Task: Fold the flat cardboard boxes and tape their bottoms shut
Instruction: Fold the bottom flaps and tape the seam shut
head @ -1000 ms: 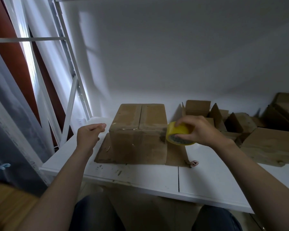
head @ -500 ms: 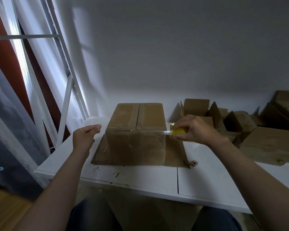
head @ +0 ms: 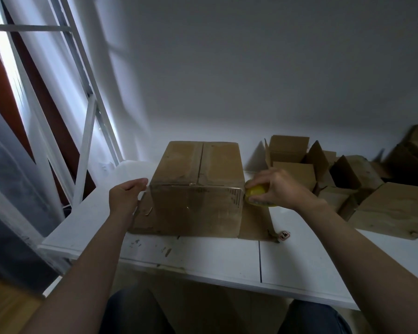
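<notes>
The box (head: 198, 189) stands folded on a flat cardboard sheet (head: 253, 225) on the white table (head: 203, 256), its closed flaps turned up and its long axis running from near to far, slightly angled toward the far right. The seam between the two top flaps runs along that same axis, and a strip of clear tape glints across the near top edge. The box sits toward the left half of the table; its near face stands a little back from the table's near edge, leaving a bare strip of tabletop in front. To its left, open tabletop reaches the left edge by the window frame (head: 87, 141). To its right the table is bare up to a pile of cardboard (head: 348, 179) that fills the far right corner. A small label (head: 284, 235) lies just off the sheet's near right corner. The right hand (head: 279, 186) is curled from above around a yellow tape roll (head: 257, 194), gripping it, with the roll touching the box's near right top corner. The left hand (head: 126, 196) hovers just beside the box's near left corner, fingers loosely bent and holding nothing; whether its fingertips touch the cardboard cannot be told.
</notes>
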A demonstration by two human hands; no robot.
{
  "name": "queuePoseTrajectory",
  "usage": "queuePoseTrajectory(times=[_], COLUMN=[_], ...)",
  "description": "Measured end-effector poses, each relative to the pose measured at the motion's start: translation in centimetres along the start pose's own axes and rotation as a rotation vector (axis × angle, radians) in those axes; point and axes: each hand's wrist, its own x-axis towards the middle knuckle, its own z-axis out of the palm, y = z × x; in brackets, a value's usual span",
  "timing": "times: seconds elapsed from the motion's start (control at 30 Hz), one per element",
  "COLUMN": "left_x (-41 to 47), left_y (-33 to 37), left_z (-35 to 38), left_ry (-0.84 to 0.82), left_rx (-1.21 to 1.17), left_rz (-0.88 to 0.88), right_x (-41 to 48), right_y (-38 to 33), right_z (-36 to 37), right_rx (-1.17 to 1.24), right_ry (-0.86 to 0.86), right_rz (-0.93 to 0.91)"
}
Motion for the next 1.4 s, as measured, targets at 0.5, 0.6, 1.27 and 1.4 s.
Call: queuePoseTrajectory(times=[0.5, 0.6, 1.27, 1.4], left_x=[-0.3, 0.8, -11.4, -10.5], left_y=[-1.1, -0.9, 5.6, 6.9], left_z=[2.6, 2.1, 14.0, 13.5], left_ry=[-0.057, -0.091, -0.753, -0.808], left_rx=[0.136, 0.202, 1.094, 1.168], left_rz=[0.127, 0.036, 0.985, 0.858], right_x=[0.4, 0.4, 0.7, 0.5], right_y=[-0.4, -0.7, 0.0, -0.2], right_z=[1.2, 1.0, 1.5, 1.5], right_rx=[0.023, 0.029, 0.108, 0.118], right_ry=[0.040, 0.038, 0.107, 0.105], right_rz=[-0.031, -0.024, -0.121, -0.122])
